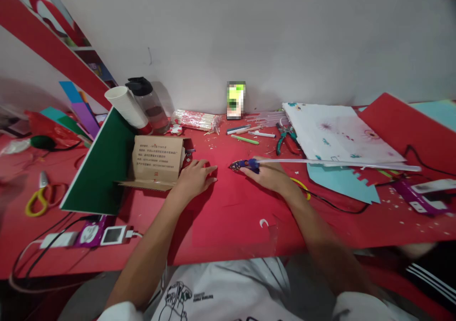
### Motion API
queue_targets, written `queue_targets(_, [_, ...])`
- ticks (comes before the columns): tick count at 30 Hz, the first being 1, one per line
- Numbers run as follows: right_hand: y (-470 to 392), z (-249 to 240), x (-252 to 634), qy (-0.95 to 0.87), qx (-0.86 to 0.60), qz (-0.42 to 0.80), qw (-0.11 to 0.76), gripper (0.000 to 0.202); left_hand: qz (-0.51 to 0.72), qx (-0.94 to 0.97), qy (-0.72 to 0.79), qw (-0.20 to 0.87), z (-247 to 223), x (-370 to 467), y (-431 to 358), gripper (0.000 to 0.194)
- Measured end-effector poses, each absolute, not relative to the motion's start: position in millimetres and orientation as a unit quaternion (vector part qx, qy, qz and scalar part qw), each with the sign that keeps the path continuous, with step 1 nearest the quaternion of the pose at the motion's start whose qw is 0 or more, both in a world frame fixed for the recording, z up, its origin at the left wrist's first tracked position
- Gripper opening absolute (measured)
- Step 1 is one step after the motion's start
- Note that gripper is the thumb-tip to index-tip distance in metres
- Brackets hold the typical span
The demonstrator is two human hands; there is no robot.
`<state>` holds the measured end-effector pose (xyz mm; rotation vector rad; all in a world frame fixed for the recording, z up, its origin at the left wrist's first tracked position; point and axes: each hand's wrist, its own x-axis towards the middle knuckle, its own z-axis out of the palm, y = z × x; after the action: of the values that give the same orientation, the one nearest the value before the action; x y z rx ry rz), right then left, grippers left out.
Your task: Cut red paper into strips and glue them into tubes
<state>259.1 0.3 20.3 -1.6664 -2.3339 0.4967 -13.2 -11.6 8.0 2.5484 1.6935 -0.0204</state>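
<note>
My right hand is closed around a blue hot glue gun, its dark nozzle pointing left. From the gun's back a long clear glue stick reaches far to the right, passing over white sheets. My left hand lies low over the red tabletop, fingers apart and holding nothing visible. Just left of it stands an open brown cardboard box with printed text. A gap of red surface separates the nozzle from my left fingertips. A small white curved scrap lies nearer to me.
Behind are a phone, several pens, a pack of sticks and pliers. Left stand a green board, paper cups and a bottle; scissors lie farther left. A black cable trails right.
</note>
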Motion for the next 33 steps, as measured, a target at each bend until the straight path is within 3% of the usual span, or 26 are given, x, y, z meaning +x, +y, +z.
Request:
queue_targets(4, [1,21,274,-0.829,-0.516,0.21,0.05,0.052,-0.007,0.832,0.554,0.043,9,-14,-12,0.043])
queue_targets(11, [8,13,265,-0.796,-0.581,0.135,0.098,0.055,-0.003,0.834,0.551,0.041,8,-14,-11,0.042])
queue_targets(18, [2,23,283,-0.833,-0.498,0.239,0.031,0.047,0.006,0.836,0.547,0.045,8,-14,-12,0.042])
queue_targets(24, [9,19,281,-0.803,-0.572,0.152,0.073,0.054,0.011,0.835,0.547,0.053,5,-16,-10,0.04])
queue_targets(33, [5,25,307,-0.822,-0.491,0.284,0.038,0.044,0.005,0.836,0.546,0.049,2,-17,-8,0.042])
